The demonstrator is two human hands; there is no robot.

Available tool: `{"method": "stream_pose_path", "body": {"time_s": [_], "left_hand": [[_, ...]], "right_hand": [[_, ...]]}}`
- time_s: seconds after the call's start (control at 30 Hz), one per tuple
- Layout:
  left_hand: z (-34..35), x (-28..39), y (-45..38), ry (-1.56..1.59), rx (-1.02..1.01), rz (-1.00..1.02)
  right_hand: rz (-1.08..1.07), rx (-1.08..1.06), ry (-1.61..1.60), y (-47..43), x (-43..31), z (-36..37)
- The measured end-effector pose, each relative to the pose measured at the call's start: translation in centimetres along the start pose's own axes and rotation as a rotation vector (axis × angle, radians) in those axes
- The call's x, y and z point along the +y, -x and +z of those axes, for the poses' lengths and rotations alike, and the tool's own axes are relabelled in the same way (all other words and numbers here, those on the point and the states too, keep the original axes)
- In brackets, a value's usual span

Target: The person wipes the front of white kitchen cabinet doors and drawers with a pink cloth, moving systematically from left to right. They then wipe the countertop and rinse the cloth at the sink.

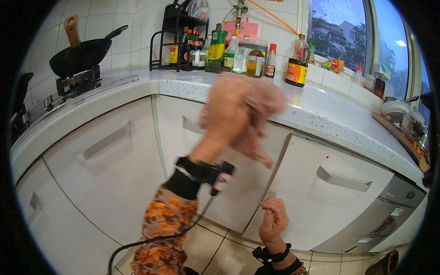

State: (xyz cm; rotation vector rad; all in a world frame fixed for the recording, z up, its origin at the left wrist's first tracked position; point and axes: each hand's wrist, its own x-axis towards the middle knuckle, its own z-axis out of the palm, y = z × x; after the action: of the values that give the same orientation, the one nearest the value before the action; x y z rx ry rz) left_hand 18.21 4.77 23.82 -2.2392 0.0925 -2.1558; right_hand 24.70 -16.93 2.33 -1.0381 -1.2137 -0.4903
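Observation:
My left hand (227, 113) grips a pink cloth (264, 99) at the front edge of the speckled countertop (319, 103). Both are blurred, and part of the cloth hangs down in front of the white cabinet doors. Whether the cloth touches the counter surface cannot be told. Lower down, my right hand (274, 220) is held in front of a cabinet door (306, 202), its fingers loosely curled with no object visible in them. Behind the cloth stand a red-capped sauce bottle (271, 62), a jug of yellow oil (255, 65) and a large bottle of dark sauce (297, 63).
At the left, a black wok (80, 56) rests on a gas stove (77, 80). A black rack (172, 44) with several bottles fills the back corner. To the right are a wooden cutting board (400, 141) and pots (395, 108). Cabinet handles (343, 180) jut out below the counter.

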Motion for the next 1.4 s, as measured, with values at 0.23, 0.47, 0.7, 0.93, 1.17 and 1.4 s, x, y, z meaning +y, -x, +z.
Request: {"method": "stream_pose_path", "body": {"time_s": [0.23,0.47,0.7,0.93,1.17,1.4], "left_hand": [[-7.9,-7.8,0.8,-0.341,-0.008,-0.245],[-3.6,-2.2,1.5,-0.264,-0.146,-0.488],[-1.5,2.0,-0.1,-0.417,-0.206,-0.392],[-1.6,2.0,-1.1,-0.372,-0.239,-0.53],[-1.5,1.7,-1.2,-0.342,-0.272,-0.545],[-0.7,1.9,-1.0,-0.317,-0.244,-0.564]], "right_hand": [[0.002,-0.055,-0.022,0.5,-0.8,0.7],[-0.011,-0.086,0.016,0.6,-0.8,1.0],[-0.042,-0.11,-0.007,1.4,-0.1,1.8],[-0.024,-0.087,-0.025,1.6,0.8,2.0],[-0.039,-0.095,-0.019,1.6,0.7,2.7],[-0.04,-0.125,-0.009,1.7,0.2,3.0]]}}
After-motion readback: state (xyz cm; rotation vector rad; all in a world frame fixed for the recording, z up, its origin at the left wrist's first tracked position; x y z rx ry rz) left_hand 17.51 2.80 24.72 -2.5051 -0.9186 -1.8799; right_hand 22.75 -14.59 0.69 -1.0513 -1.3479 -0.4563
